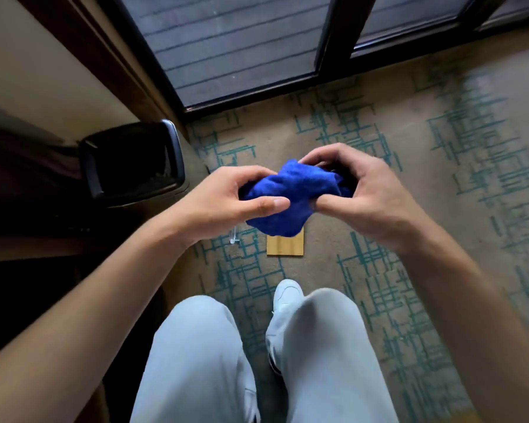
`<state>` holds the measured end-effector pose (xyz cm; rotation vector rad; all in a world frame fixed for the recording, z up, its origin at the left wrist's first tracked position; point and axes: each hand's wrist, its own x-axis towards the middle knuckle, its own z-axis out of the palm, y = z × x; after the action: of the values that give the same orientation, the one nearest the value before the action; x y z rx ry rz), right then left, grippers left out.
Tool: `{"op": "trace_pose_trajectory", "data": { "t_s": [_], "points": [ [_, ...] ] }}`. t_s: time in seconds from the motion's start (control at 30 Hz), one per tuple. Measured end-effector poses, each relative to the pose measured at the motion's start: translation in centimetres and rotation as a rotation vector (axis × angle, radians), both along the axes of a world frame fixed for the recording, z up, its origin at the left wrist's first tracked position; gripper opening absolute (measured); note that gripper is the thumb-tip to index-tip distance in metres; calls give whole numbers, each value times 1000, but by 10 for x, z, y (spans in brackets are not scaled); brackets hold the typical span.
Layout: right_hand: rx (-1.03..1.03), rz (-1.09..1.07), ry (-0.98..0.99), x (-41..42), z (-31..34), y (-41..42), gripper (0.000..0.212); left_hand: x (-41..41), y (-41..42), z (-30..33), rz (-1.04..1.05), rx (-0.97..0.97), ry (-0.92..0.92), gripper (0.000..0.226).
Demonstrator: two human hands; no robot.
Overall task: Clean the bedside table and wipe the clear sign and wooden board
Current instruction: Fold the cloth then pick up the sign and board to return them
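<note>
At frame centre a blue cloth is bunched between the left hand and right hand, both clenched on it. Toward 6 o'clock the wooden board is seen on the carpet, the clear sign just beside it at 9 o'clock, nearer the left hand.

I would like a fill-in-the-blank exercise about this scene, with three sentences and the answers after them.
1. Both hands, left hand and right hand, hold a bunched cloth of ____ colour.
2. The small rectangular wooden board lies on the patterned ____.
3. The black waste bin stands to the person's ____.

Answers: blue; carpet; left
</note>
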<state>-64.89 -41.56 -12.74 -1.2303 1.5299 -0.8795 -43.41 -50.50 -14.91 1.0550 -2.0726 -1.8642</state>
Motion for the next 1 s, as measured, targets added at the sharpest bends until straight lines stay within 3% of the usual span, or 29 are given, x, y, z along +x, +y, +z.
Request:
{"op": "trace_pose_trajectory", "data": {
  "t_s": [0.07,0.13,0.27,0.33,0.57,0.63,0.73,0.9,1.0],
  "points": [
    [21,60,83,2,41,-4,56,7,2,40,48,-12,10,14],
    [48,116,213,8,79,-11,59,16,3,80,103,-43,27,12],
    [119,294,405,31,142,-30,29,42,12,148,257,-128,31,21],
    [122,378,447,45,166,-38,28,61,18,174,338,-157,1,23],
    [34,543,100,131,228,-59,25,160,61,233,592,16,-84,43],
    [20,631,100,165,235,-63,22,193,78,242,644,64,-157,40],
    [30,726,84,218,243,-66,23,245,109,250,749,134,-218,14],
    [85,939,100,302,250,-66,41,318,158,272,1011,54,-149,6],
    [81,1003,86,350,252,-61,57,353,185,277,1168,56,-110,19]
  ]
}}
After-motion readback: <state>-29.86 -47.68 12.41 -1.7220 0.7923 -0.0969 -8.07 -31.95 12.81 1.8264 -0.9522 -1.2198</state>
